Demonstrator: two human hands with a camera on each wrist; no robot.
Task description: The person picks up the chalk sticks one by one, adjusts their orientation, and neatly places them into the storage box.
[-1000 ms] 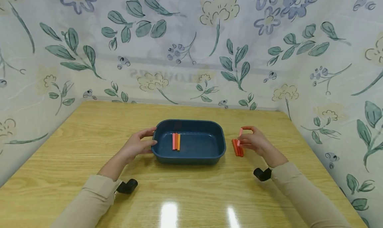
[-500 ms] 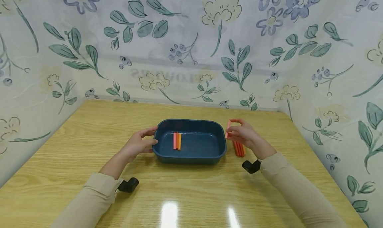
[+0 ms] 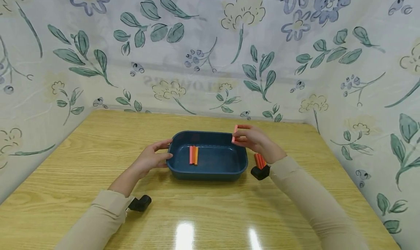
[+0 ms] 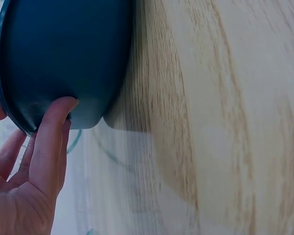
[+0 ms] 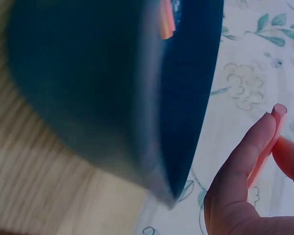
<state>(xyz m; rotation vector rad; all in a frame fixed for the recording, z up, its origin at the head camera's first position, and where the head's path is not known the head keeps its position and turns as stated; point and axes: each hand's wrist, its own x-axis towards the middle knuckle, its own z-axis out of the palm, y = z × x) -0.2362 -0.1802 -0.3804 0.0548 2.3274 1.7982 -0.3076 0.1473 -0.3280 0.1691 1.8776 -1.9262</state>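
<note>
A dark blue rectangular tub (image 3: pixel 210 176) with rounded corners stands on the table. At its left end my left hand (image 3: pixel 153 156) holds the rim, and in the left wrist view a finger (image 4: pixel 51 147) presses the outer wall. My right hand (image 3: pixel 255 139) pinches a slim pink stick (image 3: pixel 234 134) between thumb and fingers, over the tub's back right rim. The stick (image 5: pixel 268 152) shows its blunt end in the right wrist view. Inside the tub, toward the left, a pink stick (image 3: pixel 191 156) and an orange stick (image 3: pixel 196 156) lie side by side with another between them.
Several red and orange sticks (image 3: pixel 260 160) lie on the wooden table (image 3: pixel 210 213) right of the tub, partly hidden by the right wrist. A floral cloth (image 3: pixel 210 60) encloses the back and sides. Black wrist mounts (image 3: pixel 140 203) jut out under both sleeves.
My right hand has lifted the pink stick from beside the loose sticks and carried it left, to over the tub's right part. The left hand has stayed on the tub's left end.
</note>
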